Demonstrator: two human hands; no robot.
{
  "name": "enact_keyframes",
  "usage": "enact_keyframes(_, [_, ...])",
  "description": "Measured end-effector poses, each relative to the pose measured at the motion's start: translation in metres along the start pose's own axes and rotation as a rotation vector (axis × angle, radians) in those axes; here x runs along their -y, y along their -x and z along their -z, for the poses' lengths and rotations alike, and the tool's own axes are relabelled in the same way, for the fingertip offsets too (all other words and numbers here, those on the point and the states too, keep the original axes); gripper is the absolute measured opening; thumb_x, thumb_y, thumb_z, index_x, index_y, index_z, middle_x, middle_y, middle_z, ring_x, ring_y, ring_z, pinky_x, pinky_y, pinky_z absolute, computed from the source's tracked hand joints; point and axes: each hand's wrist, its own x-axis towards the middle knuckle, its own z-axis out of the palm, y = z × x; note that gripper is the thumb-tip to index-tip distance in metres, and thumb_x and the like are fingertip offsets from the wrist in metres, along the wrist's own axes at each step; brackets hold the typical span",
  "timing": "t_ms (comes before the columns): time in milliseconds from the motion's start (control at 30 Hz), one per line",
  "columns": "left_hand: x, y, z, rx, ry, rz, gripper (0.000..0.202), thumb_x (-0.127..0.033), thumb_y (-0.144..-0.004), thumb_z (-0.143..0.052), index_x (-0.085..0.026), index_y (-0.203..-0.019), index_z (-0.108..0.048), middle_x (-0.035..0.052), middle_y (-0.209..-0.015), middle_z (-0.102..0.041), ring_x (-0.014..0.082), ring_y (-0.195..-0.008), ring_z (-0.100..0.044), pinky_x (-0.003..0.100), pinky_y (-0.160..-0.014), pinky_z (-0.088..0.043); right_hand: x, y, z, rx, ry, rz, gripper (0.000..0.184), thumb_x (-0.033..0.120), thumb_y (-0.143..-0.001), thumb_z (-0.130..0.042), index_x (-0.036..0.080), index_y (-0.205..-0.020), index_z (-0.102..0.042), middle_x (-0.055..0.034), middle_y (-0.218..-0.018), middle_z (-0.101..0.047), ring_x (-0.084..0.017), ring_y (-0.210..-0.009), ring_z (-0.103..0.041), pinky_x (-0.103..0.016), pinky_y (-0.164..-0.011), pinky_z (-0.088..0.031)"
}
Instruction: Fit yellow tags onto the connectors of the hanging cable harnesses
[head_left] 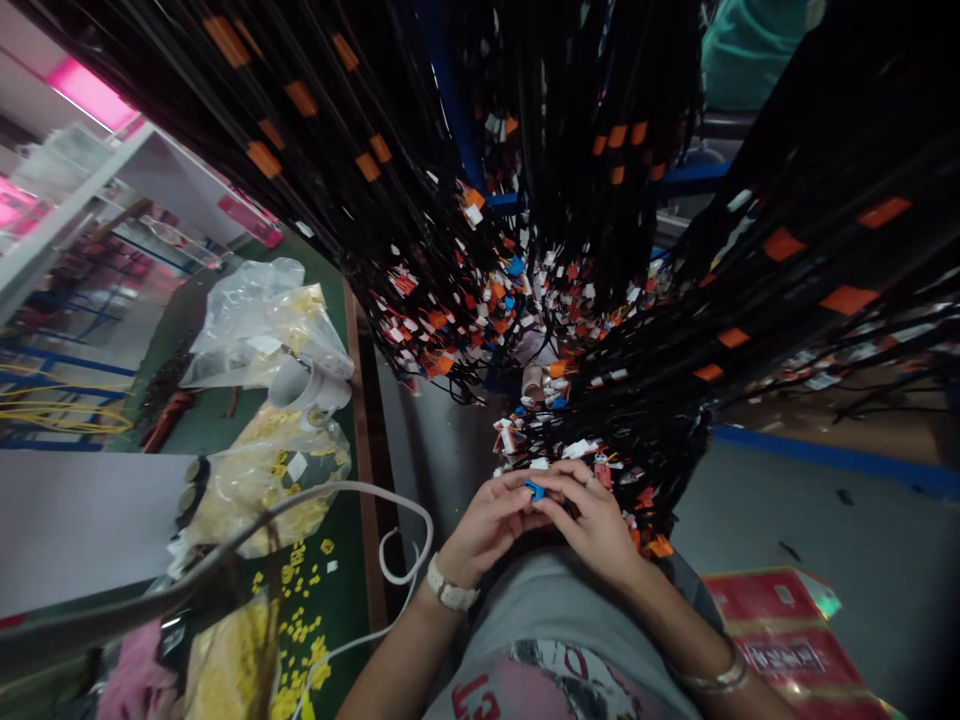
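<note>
In the head view, the plug, small and blue, lay between the two hands, right at the fingertips and in front of the person's waist. The left hand met it from the left and the right hand from the right, so neither was nearer: both touched it. The grip of each was pinched on the plug, with the fingertips of the two hands almost meeting around it. A speck of yellow showed at the plug; which way its long axis ran could not be told, since the fingers covered much of it. Whether a wire led from it could not be made out either.

Just beyond the fingertips hung the cables, black and dense, their lower ends crowded with white, red and orange connectors. The table, green on top, stood off to the left, well apart from the plug, and the left hand, with a watch at its wrist, was the nearer one to it. Yellow bits lay scattered there, near bags
</note>
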Motion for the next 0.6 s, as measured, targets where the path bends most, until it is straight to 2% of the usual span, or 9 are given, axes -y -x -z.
enact_keyframes(267, [0.0080, 0.0000, -0.0077, -0.091, -0.019, -0.118, 0.026, -0.025, -0.076, -0.066, -0.011, -0.097, -0.065, 0.0090, -0.090, -0.068, 0.0178, -0.084, -0.064, 0.030, -0.080, -0.050, 0.0029, 0.0014, -0.0018, -0.007, -0.037, -0.007, 0.025, 0.027, -0.088, -0.051, 0.029, -0.110, -0.062, -0.0060, -0.101, -0.059, -0.019, -0.094, -0.060, -0.033, -0.082, -0.052])
enact_keyframes(400, [0.0103, -0.0005, -0.0088, -0.127, -0.017, -0.131, 0.025, -0.025, -0.073, -0.068, -0.012, -0.094, -0.065, 0.0076, -0.086, -0.068, 0.0168, -0.079, -0.064, 0.030, -0.076, -0.050, 0.0034, 0.0012, -0.0022, -0.021, -0.039, 0.023, 0.022, 0.026, -0.088, -0.051, 0.026, -0.106, -0.064, -0.0065, -0.099, -0.061, -0.019, -0.093, -0.061, -0.032, -0.080, -0.053])
enact_keyframes(600, [0.0103, 0.0002, -0.0098, -0.153, -0.034, -0.142, 0.028, -0.027, -0.073, -0.070, -0.012, -0.095, -0.064, 0.0076, -0.088, -0.068, 0.0165, -0.080, -0.064, 0.031, -0.079, -0.049, 0.0054, -0.0006, -0.0004, -0.034, -0.024, 0.042, 0.022, 0.025, -0.087, -0.052, 0.027, -0.104, -0.065, -0.0059, -0.097, -0.064, -0.019, -0.091, -0.062, -0.033, -0.079, -0.054])
